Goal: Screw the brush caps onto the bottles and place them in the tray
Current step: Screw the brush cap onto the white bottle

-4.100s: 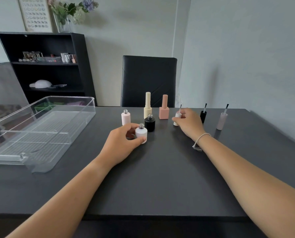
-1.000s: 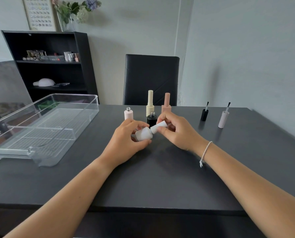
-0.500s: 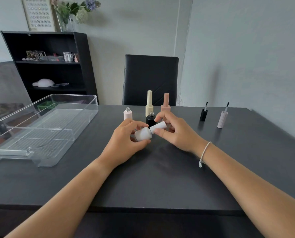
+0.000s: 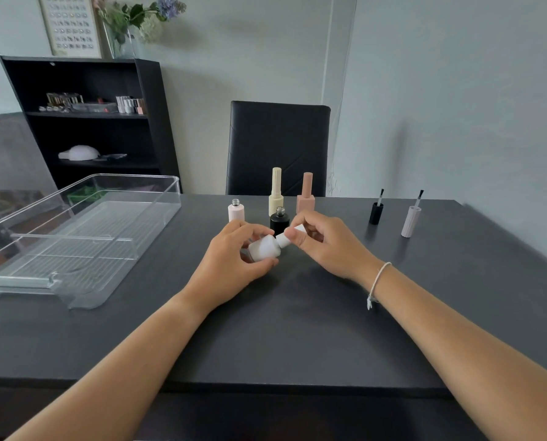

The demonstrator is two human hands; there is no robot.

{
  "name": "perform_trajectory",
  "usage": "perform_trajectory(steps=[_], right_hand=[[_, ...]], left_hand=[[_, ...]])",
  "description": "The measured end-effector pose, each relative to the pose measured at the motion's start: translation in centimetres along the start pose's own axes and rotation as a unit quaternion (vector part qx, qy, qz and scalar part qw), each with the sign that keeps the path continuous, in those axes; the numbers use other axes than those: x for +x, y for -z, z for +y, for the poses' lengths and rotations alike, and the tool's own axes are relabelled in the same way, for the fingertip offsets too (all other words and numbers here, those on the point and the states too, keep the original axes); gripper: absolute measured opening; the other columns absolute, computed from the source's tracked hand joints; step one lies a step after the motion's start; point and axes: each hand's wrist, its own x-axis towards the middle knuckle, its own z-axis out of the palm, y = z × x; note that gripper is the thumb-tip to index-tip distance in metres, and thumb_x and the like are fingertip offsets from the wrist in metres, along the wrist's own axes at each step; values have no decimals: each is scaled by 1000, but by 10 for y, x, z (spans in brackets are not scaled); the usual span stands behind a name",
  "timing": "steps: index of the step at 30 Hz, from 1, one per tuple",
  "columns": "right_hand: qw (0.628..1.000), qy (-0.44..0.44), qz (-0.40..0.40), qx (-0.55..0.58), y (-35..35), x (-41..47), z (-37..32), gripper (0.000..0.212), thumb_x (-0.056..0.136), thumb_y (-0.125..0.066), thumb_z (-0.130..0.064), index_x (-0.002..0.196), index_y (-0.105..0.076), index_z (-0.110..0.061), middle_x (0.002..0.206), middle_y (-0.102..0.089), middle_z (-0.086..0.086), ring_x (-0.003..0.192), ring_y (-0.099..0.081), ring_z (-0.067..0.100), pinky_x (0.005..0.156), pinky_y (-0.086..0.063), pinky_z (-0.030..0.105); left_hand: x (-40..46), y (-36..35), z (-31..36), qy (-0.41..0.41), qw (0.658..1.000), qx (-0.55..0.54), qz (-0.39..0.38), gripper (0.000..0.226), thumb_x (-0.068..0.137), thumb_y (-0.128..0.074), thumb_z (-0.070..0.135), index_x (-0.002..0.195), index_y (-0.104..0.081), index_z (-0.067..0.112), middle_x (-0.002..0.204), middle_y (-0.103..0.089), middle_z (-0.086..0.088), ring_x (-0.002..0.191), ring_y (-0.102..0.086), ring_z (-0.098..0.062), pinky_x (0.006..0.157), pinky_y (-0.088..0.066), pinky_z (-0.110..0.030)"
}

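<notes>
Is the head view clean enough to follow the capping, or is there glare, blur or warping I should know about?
Head view: soft, even light, with faint shadows under the hands; white bottle and cap read sharp, no motion blur; the clear tray shows mild edge reflections only; wide-angle warp bends the shelf and stretches the forearms at the frame bottom.

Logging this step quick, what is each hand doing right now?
Left hand: grips the tilted round white frosted bottle.
Right hand: pinches the white cylindrical brush cap at the bottle's neck.
</notes>
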Motion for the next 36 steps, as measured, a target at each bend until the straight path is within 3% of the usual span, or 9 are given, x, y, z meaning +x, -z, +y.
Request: perform_trajectory(steps=[3, 7, 10, 13, 16, 21, 24, 32, 36], right_hand=[[1000, 15, -7, 25, 1, -1, 1, 17, 86, -59, -28, 96, -50, -16, 67, -46, -5, 53, -42, 3, 57, -34, 15], [999, 21, -19, 19, 0, -1, 2, 13, 86, -59, -17, 92, -48, -20, 67, -45, -9, 52, -41, 4, 54, -34, 12], [1000, 11, -8, 5, -1, -1, 3, 9, 87, -58, -22, 87, -50, -17, 62, -45, -10, 53, -42, 2, 54, -34, 12], [1000, -5, 3, -13, -1, 0, 3, 30, 89, -52, -37, 77, -52, -9, 56, -42, -7, 50, -39, 5, 51, -32, 16], [1000, -9, 10, -10, -1, 0, 1, 40, 89, -45, -44, 66, -49, -12, 52, -40, -5, 48, -36, 7, 52, -30, 21], [999, 5, 19, 28, 2, -2, -3, 18, 89, -55, -31, 90, -53, -13, 70, -45, -5, 50, -44, 0, 54, -33, 12], [999, 23, -1, 29, 2, -3, -4, 18, 86, -61, -22, 99, -51, -15, 75, -43, -4, 49, -44, -1, 51, -34, 10], [1000, 23, 0, 2, 0, -2, 0, 8, 87, -59, -21, 86, -52, -17, 60, -43, -16, 54, -47, -2, 53, -37, 9], [1000, 4, 5, -16, -1, 0, 1, 34, 89, -52, -39, 74, -52, -8, 56, -44, -6, 50, -40, 7, 51, -33, 15]], left_hand=[[0, 0, 0, -2, 1000, 2, -2, 35, 72, -75, 20, 104, -62, 28, 96, -50, 14, 85, -49, 4, 68, -43, -7], [0, 0, 0, 0, 1000, 3, -2, 35, 72, -75, 20, 104, -62, 29, 96, -50, 14, 85, -49, 4, 68, -43, -7], [0, 0, 0, 1, 1000, 6, -3, 35, 72, -75, 21, 103, -62, 30, 96, -50, 15, 85, -49, 4, 67, -43, -7], [0, 0, -1, 0, 1000, 4, -2, 35, 72, -75, 21, 103, -62, 30, 95, -50, 15, 85, -49, 4, 67, -43, -7], [-1, 0, 0, -1, 1000, 5, -2, 35, 71, -76, 21, 103, -62, 29, 95, -50, 15, 84, -49, 3, 67, -43, -8], [0, 0, 1, -1, 1000, 8, 0, 35, 72, -76, 21, 103, -62, 28, 96, -50, 13, 85, -49, 3, 66, -43, -7], [-1, 0, 1, -2, 1000, 12, 0, 35, 72, -75, 21, 103, -62, 29, 97, -51, 13, 86, -49, 2, 68, -44, -8], [-1, 0, 1, -2, 1000, 14, -3, 35, 72, -76, 22, 104, -62, 28, 97, -50, 13, 87, -49, 1, 65, -43, -7], [-1, 0, 0, -4, 1000, 12, -4, 36, 71, -76, 22, 103, -61, 30, 97, -50, 13, 88, -49, 1, 67, -43, -8]])
